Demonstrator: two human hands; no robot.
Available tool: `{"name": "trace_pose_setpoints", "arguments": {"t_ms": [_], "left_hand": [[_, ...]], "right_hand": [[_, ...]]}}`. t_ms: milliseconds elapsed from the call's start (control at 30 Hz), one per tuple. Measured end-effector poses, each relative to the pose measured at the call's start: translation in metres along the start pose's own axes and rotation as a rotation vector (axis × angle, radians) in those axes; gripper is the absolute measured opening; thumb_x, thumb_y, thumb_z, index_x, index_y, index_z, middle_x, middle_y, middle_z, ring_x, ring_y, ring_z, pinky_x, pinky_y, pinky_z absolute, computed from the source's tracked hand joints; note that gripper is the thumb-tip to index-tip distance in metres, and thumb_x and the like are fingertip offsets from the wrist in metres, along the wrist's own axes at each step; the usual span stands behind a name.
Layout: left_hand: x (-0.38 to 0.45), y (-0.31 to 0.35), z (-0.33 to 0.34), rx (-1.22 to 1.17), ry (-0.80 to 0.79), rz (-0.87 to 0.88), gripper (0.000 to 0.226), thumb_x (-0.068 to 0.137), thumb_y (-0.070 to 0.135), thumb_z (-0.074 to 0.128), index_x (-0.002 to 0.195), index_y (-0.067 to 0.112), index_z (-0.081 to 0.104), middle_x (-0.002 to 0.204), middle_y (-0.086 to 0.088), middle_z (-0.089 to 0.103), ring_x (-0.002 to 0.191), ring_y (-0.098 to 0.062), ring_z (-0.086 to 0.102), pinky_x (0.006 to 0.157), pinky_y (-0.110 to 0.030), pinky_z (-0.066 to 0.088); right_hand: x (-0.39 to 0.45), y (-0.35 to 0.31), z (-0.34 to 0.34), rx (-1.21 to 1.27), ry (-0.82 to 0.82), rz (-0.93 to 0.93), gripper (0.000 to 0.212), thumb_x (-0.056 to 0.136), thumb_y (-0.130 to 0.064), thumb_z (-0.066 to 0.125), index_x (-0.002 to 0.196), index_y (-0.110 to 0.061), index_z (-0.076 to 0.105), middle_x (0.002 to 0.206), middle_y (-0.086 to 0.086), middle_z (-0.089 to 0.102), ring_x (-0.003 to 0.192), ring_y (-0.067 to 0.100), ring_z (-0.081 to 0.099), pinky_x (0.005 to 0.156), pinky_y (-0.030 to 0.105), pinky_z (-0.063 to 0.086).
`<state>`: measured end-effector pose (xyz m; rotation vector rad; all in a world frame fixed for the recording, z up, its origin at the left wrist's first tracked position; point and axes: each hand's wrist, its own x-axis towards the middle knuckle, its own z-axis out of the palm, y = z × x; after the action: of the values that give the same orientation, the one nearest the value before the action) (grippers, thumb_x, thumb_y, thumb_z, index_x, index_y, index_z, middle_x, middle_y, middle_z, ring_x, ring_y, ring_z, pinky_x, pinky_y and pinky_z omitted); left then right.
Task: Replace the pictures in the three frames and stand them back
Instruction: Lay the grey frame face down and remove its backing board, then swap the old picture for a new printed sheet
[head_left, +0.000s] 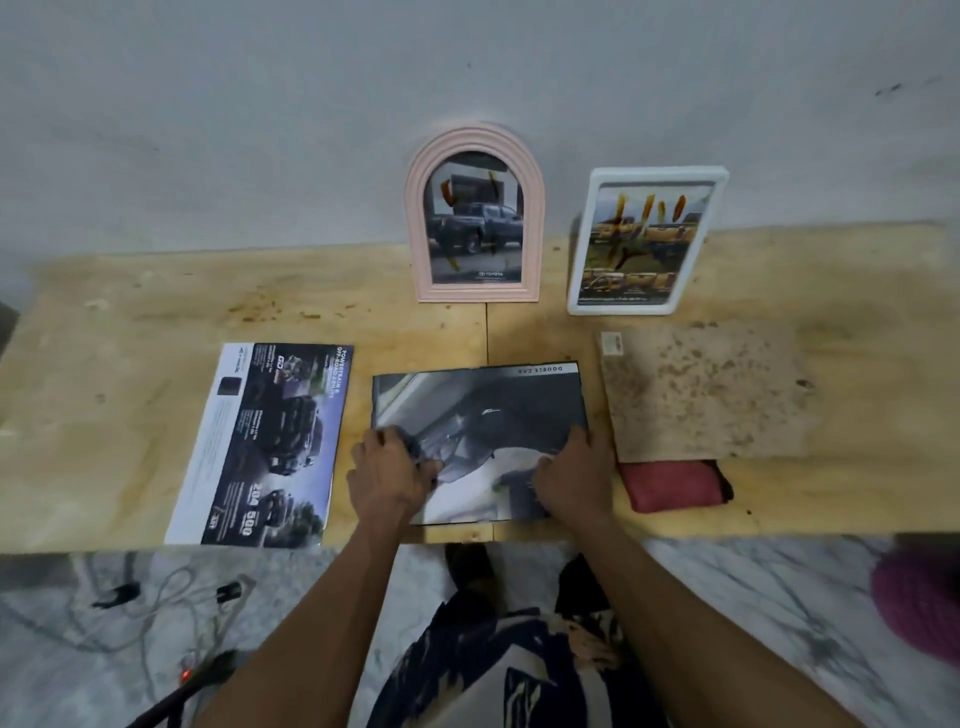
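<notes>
A black-rimmed frame (524, 371) lies flat at the table's front centre with a dark car picture (483, 410) lying in it. My left hand (387, 470) sits on the picture's near left part, fingers curled and pinching the sheet. My right hand (574, 475) grips the frame's right edge, thumb on the picture. A pink arched frame (475, 293) with a dark truck picture and a white frame (579, 270) with a yellow truck picture stand against the wall.
A loose brochure page (265, 441) lies flat at the left. A speckled brown backing board (701, 395) lies at the right, partly over a red cloth (675, 486). Cables (156, 603) lie on the marble floor below the wooden table (104, 364).
</notes>
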<state>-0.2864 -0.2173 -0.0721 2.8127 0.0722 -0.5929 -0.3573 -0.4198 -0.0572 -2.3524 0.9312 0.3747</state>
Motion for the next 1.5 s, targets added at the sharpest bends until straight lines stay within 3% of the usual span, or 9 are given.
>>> {"name": "trace_pose_setpoints", "arguments": {"t_ms": [133,300,500,567,867,1200,1333,1500], "left_hand": [[0.003,0.002,0.000,0.052,0.033,-0.018,0.063,0.079,0.058,0.073,0.120,0.014,0.054,0.132,-0.009,0.045,0.121,-0.033,0.042,0.086,-0.047,0.047],[0.002,0.010,-0.007,0.063,0.071,-0.050,0.070,0.078,0.059,0.073,0.125,0.012,0.052,0.134,-0.010,0.044,0.123,-0.033,0.039,0.090,-0.048,0.045],[-0.006,0.013,-0.010,0.047,0.082,-0.068,0.075,0.076,0.058,0.075,0.128,0.010,0.050,0.134,-0.012,0.046,0.123,-0.034,0.041,0.091,-0.048,0.045],[0.013,-0.020,-0.020,0.076,0.054,-0.115,0.077,0.075,0.057,0.077,0.129,0.009,0.049,0.134,-0.012,0.046,0.124,-0.035,0.041,0.091,-0.049,0.045],[0.001,0.012,-0.011,0.050,0.037,-0.124,0.075,0.074,0.050,0.081,0.130,0.013,0.047,0.130,-0.010,0.049,0.121,-0.032,0.045,0.092,-0.047,0.043],[0.019,0.026,-0.021,-0.167,-0.044,-0.389,0.097,0.065,0.044,0.090,0.140,0.004,0.041,0.138,-0.014,0.047,0.132,-0.033,0.041,0.106,-0.051,0.035],[0.023,0.026,-0.025,-0.265,-0.021,-0.463,0.095,0.062,0.034,0.092,0.137,0.004,0.040,0.137,-0.017,0.046,0.131,-0.037,0.042,0.107,-0.051,0.037],[0.025,0.018,-0.025,-0.361,0.064,-0.432,0.086,0.059,0.030,0.095,0.126,0.007,0.047,0.126,-0.016,0.052,0.118,-0.037,0.054,0.100,-0.051,0.047]], "right_hand": [[-0.003,-0.016,0.000,0.032,-0.028,0.103,0.063,0.087,-0.022,0.057,0.142,-0.009,0.029,0.152,0.011,0.020,0.136,0.034,0.029,0.099,0.045,0.040],[0.005,-0.029,-0.001,0.055,-0.019,0.132,0.072,0.090,-0.023,0.058,0.149,-0.009,0.019,0.154,0.014,0.023,0.140,0.033,0.021,0.107,0.048,0.032],[0.011,-0.039,0.002,0.142,0.051,0.210,0.070,0.087,-0.025,0.061,0.145,-0.008,0.025,0.149,0.015,0.026,0.132,0.036,0.030,0.102,0.050,0.040],[0.010,-0.065,0.037,0.127,0.000,0.289,0.071,0.087,-0.027,0.061,0.144,-0.008,0.024,0.150,0.013,0.023,0.132,0.035,0.028,0.103,0.048,0.038],[0.011,-0.027,0.025,0.002,0.033,0.261,0.067,0.086,-0.025,0.062,0.141,-0.009,0.026,0.147,0.014,0.021,0.129,0.036,0.026,0.099,0.046,0.037],[0.011,-0.023,0.025,-0.046,0.048,0.245,0.072,0.084,-0.029,0.066,0.140,-0.009,0.026,0.144,0.013,0.024,0.128,0.035,0.028,0.096,0.047,0.041],[0.011,-0.021,0.024,-0.037,0.052,0.239,0.069,0.084,-0.029,0.066,0.138,-0.010,0.028,0.142,0.013,0.026,0.127,0.034,0.029,0.095,0.048,0.041],[0.012,-0.022,0.024,-0.050,0.050,0.236,0.069,0.083,-0.030,0.067,0.137,-0.010,0.029,0.141,0.012,0.026,0.126,0.033,0.030,0.093,0.046,0.043]]}}
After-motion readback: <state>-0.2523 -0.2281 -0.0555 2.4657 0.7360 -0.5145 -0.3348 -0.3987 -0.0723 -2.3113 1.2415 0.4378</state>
